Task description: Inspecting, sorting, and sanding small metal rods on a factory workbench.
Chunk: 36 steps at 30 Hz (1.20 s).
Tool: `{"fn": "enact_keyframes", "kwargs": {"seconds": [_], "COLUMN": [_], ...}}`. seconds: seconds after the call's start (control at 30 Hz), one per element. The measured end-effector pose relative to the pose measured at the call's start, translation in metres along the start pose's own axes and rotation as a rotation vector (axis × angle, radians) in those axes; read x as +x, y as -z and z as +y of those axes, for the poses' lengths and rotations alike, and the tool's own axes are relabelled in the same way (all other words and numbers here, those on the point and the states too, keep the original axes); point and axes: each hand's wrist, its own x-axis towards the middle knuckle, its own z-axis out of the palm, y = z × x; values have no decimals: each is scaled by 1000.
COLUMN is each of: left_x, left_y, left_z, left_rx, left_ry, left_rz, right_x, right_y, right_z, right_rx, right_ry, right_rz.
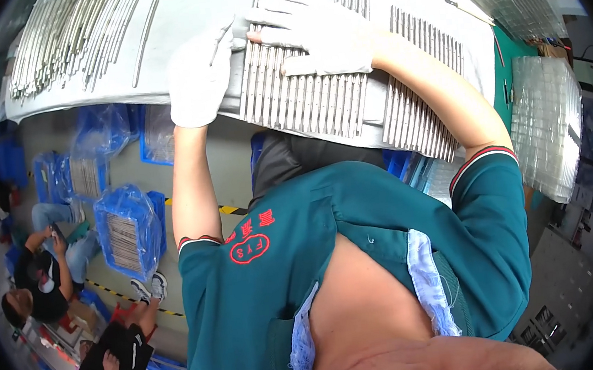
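Note:
Both my hands wear white gloves, and the right glove leaves one fingertip bare. My right hand (325,36) lies over a row of slim metal rods (310,101), its fingers spread across them. At the left end of that row my left hand (202,80) rests on edge on the white table cover, fingers stretched out and nothing visible in them. The rods lie side by side, with small marks or holes along their length. A second row of rods (415,120) lies to the right, partly hidden under my right forearm.
Several longer loose rods (72,39) lie on the white-covered table (116,94) at far left. Clear plastic trays (544,125) are stacked at the right, beside a green mat (503,69). Blue crates (130,233) stand on the floor at left. Two people (40,270) sit beyond them.

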Motion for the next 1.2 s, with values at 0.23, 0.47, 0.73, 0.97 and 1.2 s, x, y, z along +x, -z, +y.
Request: {"fn": "enact_keyframes", "kwargs": {"seconds": [0.23,0.47,0.73,0.97,1.2], "left_x": [4,4,5,5,4], "left_y": [3,1,5,4,3], "left_z": [9,6,12,10,6], "left_rx": [40,-83,-214,-118,-127], "left_ry": [-67,-48,127,83,100], "left_rz": [40,112,9,5,-15], "right_x": [-1,3,-3,0,-2], "right_y": [4,4,7,9,7], "right_z": [-2,0,1,-5,-1], "right_rx": [10,-16,-7,-11,37], "right_ry": [-11,15,16,-19,-45], "right_rz": [-53,-67,-81,-20,36]}}
